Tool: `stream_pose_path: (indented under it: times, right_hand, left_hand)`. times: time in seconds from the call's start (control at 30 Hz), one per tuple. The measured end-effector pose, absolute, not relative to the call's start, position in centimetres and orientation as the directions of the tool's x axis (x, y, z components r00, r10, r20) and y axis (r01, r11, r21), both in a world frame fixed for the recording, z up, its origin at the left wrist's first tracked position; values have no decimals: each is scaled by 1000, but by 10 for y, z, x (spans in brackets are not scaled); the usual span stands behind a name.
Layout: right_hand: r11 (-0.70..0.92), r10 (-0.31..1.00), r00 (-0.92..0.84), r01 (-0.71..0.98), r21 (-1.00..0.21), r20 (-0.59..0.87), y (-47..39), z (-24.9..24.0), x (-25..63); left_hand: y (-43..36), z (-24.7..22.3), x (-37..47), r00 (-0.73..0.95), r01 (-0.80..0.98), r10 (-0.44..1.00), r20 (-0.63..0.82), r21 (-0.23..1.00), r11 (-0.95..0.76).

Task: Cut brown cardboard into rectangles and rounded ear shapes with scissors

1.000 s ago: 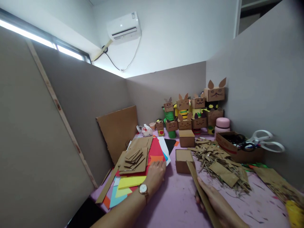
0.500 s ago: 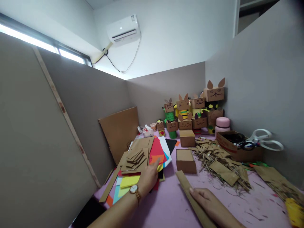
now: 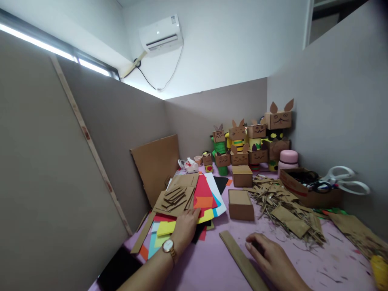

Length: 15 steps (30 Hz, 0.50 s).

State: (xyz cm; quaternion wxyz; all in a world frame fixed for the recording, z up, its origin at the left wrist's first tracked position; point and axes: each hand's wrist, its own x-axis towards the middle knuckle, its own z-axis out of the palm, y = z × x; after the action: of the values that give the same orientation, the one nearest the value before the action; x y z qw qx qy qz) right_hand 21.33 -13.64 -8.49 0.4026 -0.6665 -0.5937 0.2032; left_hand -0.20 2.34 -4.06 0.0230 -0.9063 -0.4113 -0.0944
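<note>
Right hand point(image 3: 270, 255) was half spread, thumb apart from curled fingers, just beside strip point(image 3: 241, 259) on worktop point(image 3: 212, 258). Left hand point(image 3: 185, 227) lay over papers point(image 3: 206, 217), fingers bent; could not tell whether pinching.

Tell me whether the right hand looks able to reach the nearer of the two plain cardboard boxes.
Probably yes: the right hand shows nothing in its grasp, only purple tabletop shows between it and the nearer cardboard box, and the cardboard strip lies left of the hand.
</note>
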Motion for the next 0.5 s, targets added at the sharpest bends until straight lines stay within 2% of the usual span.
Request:
stream_pose_path:
  times: [0.1,0.23,0.4,0.43,0.5]
  right_hand:
    - [32,943,237,635,-772,235,-136,-87,215]
    - [77,949,178,669,-739,260,-134,-88,213]
    - [98,940,162,713,-694,300,-150,-58,198]
    - [136,932,143,714,-687,333,-158,-48,194]
    - [360,865,23,669,-651,502,-177,-33,184]
  left_hand:
    - [24,-44,-9,637,749,739,221,48,-660]
    - [21,-49,-17,662,716,703,259,58,-696]
    - [5,-60,-19,696,654,642,322,86,-752]
    - [1,-63,-18,710,630,622,331,95,-770]
    - [-9,-70,-14,741,578,576,345,109,-809]
